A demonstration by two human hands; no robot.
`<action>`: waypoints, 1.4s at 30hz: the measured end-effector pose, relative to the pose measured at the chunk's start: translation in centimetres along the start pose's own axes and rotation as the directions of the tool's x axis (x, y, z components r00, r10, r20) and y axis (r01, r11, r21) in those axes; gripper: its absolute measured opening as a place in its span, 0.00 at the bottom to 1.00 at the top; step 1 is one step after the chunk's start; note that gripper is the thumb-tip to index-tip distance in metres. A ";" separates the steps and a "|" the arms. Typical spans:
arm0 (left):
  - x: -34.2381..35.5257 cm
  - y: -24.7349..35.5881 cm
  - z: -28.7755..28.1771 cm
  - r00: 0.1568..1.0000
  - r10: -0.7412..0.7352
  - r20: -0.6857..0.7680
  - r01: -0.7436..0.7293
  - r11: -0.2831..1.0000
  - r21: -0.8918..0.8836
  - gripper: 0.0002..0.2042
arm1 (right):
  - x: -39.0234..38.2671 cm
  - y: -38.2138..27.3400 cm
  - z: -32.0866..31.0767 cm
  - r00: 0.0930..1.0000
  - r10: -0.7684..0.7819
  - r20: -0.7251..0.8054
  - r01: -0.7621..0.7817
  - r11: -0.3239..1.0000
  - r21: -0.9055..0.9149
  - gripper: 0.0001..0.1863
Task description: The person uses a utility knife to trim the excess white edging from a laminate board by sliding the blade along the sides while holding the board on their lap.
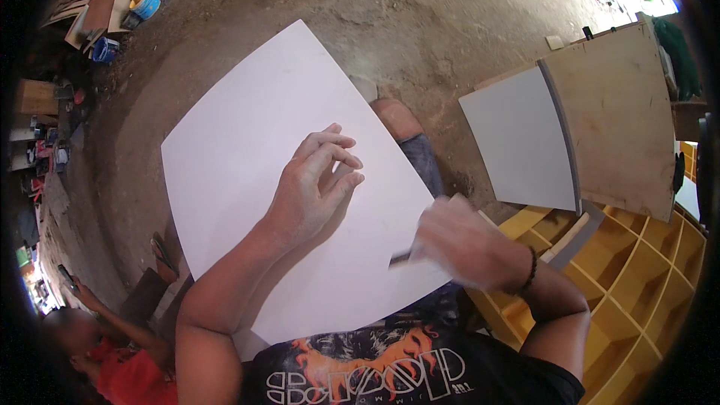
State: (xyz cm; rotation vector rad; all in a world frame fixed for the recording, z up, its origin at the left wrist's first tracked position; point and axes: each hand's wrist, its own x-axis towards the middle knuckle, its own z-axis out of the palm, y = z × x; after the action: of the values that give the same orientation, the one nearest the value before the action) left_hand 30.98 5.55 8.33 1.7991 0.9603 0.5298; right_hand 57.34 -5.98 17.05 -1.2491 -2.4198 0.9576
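A large white board (247, 127) lies across my lap, its far corner pointing away from me. My left hand (319, 169) is just over the middle of the board, fingers loosely bent and apart, with nothing seen between them. Pale dust coats its fingers. Near the board's right edge, my right hand (469, 244) is smeared by motion. Its fingers close on a thin dark flat piece (401, 259), whose end sticks out to the left over the board. What kind of piece it is cannot be made out.
To the right stand a grey-white panel (517, 139), a plywood sheet (619, 120) and a yellow compartmented frame (622, 277). A person in red (135, 364) sits at the lower left, holding a phone (67, 276). Blue buckets (145, 6) stand far left on the dirt floor (420, 15).
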 end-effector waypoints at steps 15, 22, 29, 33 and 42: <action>-0.6 1.8 1.1 0.926 0.071 0.371 -0.259 0.834 0.487 0.50 | -2.5 0.5 -4.1 0.970 0.118 -0.213 -0.153 0.976 -0.157 0.09; -6.4 5.5 6.4 0.547 0.496 0.674 -0.480 0.846 -0.233 0.48 | -4.0 1.6 -2.8 0.586 0.538 -0.605 -0.297 0.838 0.458 0.07; -4.1 5.1 5.2 0.683 0.679 0.269 -0.496 0.702 -0.512 0.26 | -5.3 0.8 -2.5 0.566 0.568 -0.597 -0.296 0.816 0.496 0.06; -2.3 5.3 4.7 0.912 0.281 0.298 -0.360 0.898 0.254 0.37 | -5.9 0.6 -1.9 0.541 0.631 -0.557 -0.351 0.771 0.532 0.05; -5.5 5.2 7.2 0.386 0.620 0.683 -0.711 0.672 -0.208 0.42 | -7.0 -1.7 -1.8 0.497 0.781 -0.379 -0.440 0.603 0.666 0.04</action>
State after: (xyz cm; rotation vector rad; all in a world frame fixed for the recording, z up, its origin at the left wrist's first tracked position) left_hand 34.80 -3.94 10.47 2.2150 -0.3611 0.1799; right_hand 61.33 -11.48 19.97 -1.8994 -1.0360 0.9774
